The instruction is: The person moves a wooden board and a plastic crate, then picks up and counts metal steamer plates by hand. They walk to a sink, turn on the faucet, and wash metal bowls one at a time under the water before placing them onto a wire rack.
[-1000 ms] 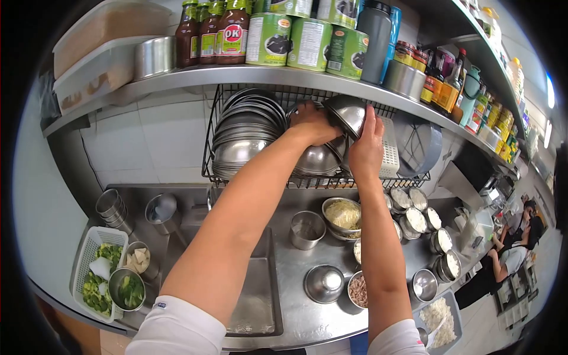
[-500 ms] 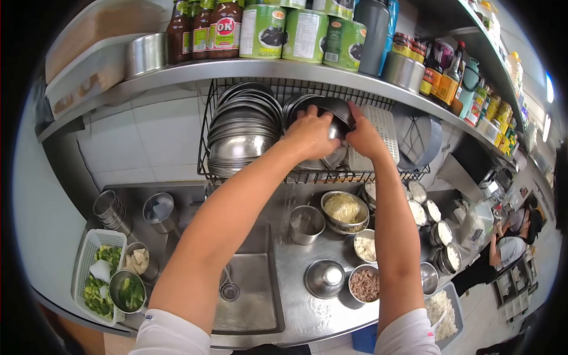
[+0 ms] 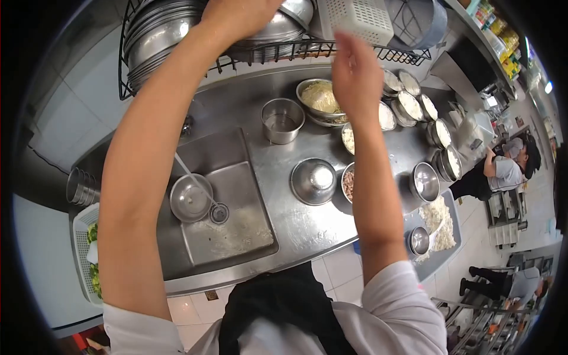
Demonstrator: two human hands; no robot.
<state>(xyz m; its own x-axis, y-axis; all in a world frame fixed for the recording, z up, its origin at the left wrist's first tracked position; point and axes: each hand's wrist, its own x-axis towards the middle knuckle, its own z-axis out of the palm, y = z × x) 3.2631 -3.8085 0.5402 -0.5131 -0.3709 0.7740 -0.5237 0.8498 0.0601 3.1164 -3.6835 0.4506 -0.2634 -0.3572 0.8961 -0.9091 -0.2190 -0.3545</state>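
Note:
My left hand [image 3: 242,16] is at the top edge of the view, beside the metal bowls [image 3: 278,26] in the black wire rack [image 3: 290,52]. Its fingertips are cut off or hidden. Blurred by motion, my right hand [image 3: 358,74] is in front of the rack, below the white perforated basket [image 3: 358,21]; its grip is unclear. A shallow metal bowl [image 3: 190,198] lies in the sink [image 3: 236,234] near the drain, with a thin stream of water beside it. An upside-down bowl [image 3: 313,181] sits on the steel counter [image 3: 296,228].
A metal pot [image 3: 283,121], a bowl of shredded food [image 3: 320,96] and several rice bowls [image 3: 409,105] stand on the counter. A tray of rice [image 3: 438,228] is at the right, a basket of greens [image 3: 86,254] at the left. Two people [image 3: 509,171] are farther right.
Both hands were together on a dark bowl in the rack; now they are apart, with the right hand lower. The view has tilted down, showing more of the sink and floor.

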